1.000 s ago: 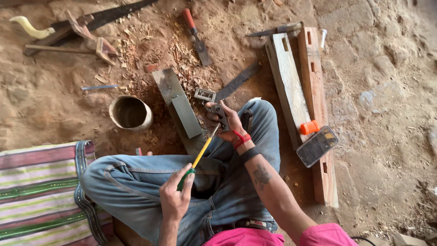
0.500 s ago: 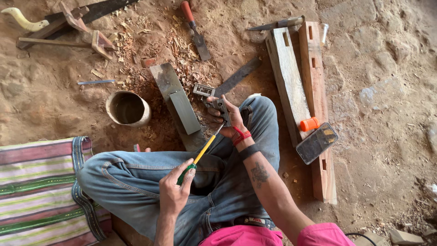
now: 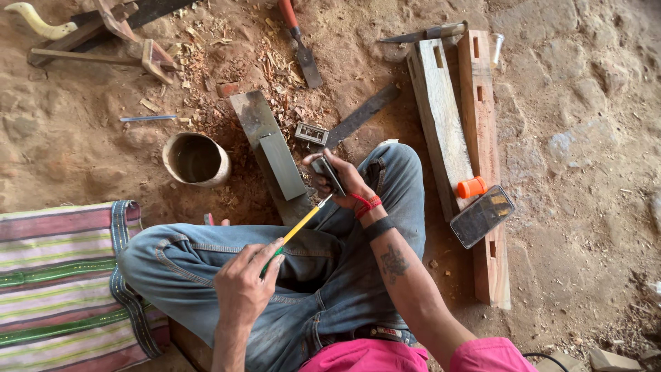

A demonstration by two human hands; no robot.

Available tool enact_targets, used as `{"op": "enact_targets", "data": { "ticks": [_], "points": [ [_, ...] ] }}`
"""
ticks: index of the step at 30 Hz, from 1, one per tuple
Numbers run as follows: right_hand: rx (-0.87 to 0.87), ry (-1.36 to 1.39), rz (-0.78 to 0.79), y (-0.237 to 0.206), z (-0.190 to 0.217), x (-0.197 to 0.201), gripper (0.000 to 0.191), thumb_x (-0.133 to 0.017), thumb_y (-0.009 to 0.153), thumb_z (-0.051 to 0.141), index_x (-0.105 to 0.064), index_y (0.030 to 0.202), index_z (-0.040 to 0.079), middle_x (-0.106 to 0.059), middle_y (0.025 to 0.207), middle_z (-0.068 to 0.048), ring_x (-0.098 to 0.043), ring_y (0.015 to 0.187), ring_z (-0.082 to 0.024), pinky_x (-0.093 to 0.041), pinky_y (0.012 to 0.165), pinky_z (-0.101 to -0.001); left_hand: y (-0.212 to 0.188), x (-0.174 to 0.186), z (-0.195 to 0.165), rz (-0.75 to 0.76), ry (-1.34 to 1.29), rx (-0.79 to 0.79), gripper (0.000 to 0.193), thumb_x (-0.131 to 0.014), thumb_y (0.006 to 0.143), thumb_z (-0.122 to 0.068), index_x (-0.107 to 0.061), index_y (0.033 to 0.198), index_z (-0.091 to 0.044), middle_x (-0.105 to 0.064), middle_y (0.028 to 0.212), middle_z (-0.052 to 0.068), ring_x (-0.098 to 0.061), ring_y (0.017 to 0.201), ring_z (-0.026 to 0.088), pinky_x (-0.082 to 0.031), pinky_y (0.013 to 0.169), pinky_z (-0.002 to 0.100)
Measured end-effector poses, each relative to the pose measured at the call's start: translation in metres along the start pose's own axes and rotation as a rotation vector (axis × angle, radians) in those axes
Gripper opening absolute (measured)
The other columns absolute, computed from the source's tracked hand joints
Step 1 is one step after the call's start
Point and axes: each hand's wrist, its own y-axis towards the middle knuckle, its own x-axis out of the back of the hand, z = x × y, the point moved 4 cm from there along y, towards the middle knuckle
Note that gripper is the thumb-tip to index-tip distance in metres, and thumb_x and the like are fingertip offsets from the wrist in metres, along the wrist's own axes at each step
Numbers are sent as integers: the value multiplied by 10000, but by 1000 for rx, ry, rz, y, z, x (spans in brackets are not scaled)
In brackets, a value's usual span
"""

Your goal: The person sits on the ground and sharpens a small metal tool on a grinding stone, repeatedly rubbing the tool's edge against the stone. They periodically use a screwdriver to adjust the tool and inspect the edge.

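Observation:
I sit cross-legged in blue jeans on a dirt floor. My left hand (image 3: 242, 286) grips the green handle of a yellow screwdriver (image 3: 297, 230), whose tip points up toward my other hand. My right hand (image 3: 342, 180), with a red thread and a black band at the wrist, holds a small dark metal blade piece (image 3: 328, 173) just above my right knee. The screwdriver tip touches or nearly touches that piece. A dark sharpening stone on a wooden block (image 3: 274, 156) lies just left of the right hand.
A small round pot (image 3: 196, 160) stands to the left. Two slotted wooden beams (image 3: 460, 131) lie at right with an orange cap (image 3: 471, 187) and a phone (image 3: 482, 215). A chisel (image 3: 300, 45), a metal frame (image 3: 311, 133), wood shavings and a striped cloth (image 3: 62, 282) surround me.
The view has shifted slightly. My left hand has brought the screwdriver tip closer to the piece held in my right hand; both hands otherwise keep their grips.

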Motion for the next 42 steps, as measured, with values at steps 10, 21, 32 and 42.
{"op": "enact_targets", "data": {
  "ticks": [10, 21, 32, 42],
  "points": [
    [-40, -24, 54, -2, -3, -2, 543, -364, 1130, 481, -617, 1231, 12, -396, 662, 28, -404, 579, -67, -353, 504, -233, -6, -12, 4, 90, -150, -21, 334, -758, 889, -201, -743, 1201, -82, -780, 876, 77, -749, 657, 178, -607, 523, 305],
    [-192, -84, -11, -1, -12, -4, 510, -369, 1119, 467, -618, 1154, 23, -430, 642, 39, -419, 549, -52, -352, 465, -208, -23, -22, 9, 105, -355, 103, 328, -719, 918, -226, -720, 1195, -49, -795, 1049, 151, -805, 880, 242, -654, 703, 336],
    [-199, -123, 9, 1, -19, 4, 483, -377, 1127, 431, -607, 1147, 6, -432, 646, 39, -428, 557, -54, -358, 455, -211, -33, -26, 7, 113, -469, 260, 324, -741, 894, -201, -724, 1180, -49, -814, 958, 128, -809, 840, 204, -625, 678, 325],
    [-236, -155, 15, 2, -23, 8, 469, -412, 1111, 439, -600, 1124, 10, -435, 663, 36, -429, 564, -49, -354, 438, -191, -47, -41, 19, 156, -561, 397, 319, -741, 892, -180, -734, 1177, -37, -807, 830, 82, -751, 724, 131, -580, 618, 278]
  ]
}}
